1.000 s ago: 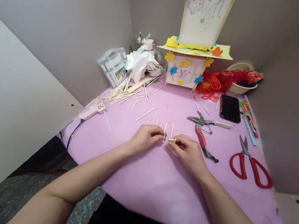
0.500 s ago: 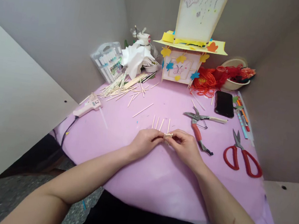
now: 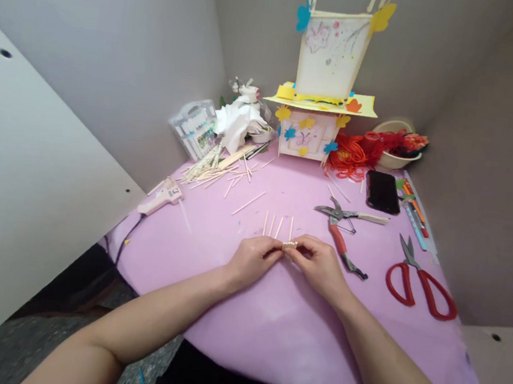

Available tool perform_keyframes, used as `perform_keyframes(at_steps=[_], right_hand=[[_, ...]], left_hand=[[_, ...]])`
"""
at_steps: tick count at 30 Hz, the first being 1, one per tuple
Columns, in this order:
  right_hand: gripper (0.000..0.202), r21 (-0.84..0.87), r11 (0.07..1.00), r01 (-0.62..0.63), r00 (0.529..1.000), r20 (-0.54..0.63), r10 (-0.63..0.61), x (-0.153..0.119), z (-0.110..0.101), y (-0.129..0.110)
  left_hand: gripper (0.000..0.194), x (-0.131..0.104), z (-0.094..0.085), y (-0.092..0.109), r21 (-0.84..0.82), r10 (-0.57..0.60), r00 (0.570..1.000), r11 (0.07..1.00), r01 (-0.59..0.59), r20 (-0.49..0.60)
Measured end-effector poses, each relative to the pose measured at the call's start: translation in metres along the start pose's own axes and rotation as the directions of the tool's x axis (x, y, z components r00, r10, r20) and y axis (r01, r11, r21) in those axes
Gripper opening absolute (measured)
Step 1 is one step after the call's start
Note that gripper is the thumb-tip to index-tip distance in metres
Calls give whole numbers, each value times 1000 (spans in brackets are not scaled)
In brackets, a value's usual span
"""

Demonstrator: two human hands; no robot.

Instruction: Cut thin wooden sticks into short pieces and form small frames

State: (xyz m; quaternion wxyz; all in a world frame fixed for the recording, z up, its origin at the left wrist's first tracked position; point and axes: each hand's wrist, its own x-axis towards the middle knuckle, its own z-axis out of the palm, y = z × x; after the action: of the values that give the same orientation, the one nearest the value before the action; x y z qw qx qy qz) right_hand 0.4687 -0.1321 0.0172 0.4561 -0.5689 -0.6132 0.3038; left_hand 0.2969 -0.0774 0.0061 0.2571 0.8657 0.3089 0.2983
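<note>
Bunch of short sticks (image 3: 290, 246) is sitting between the left hand (image 3: 255, 261) and the right hand (image 3: 321, 266), each grip pinching it between finger and thumb, while four longer sticks (image 3: 279, 228) are lying just past the hands on the pink desk (image 3: 268, 327) and red scissors (image 3: 412, 256) are resting off to the right.

Left hand (image 3: 252, 260), right hand (image 3: 321, 263) (sticks (image 3: 290, 245) between)

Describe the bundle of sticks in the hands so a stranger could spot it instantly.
On the purple tabletop, find the left hand and right hand, fingertips nearly meeting. Between them is the bundle; its sticks are packed together, while four loose sticks beyond lie spaced apart.
</note>
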Motion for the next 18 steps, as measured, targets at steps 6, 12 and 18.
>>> perform_keyframes(at_steps=[6, 12, 18], right_hand=[[10, 1, 1000, -19, 1000, 2, 19, 0, 2, 2], [11, -1, 1000, -17, 1000, 12, 17, 1, 2, 1], [11, 16, 1000, -25, 999, 20, 25, 1, 2, 1]], left_hand=[[18, 31, -56, -19, 156, -129, 970, 974, 162, -205], [22, 75, -134, -97, 575, -465, 857, 647, 500, -222], [24, 94, -132, -122, 593, -461, 867, 650, 474, -188]])
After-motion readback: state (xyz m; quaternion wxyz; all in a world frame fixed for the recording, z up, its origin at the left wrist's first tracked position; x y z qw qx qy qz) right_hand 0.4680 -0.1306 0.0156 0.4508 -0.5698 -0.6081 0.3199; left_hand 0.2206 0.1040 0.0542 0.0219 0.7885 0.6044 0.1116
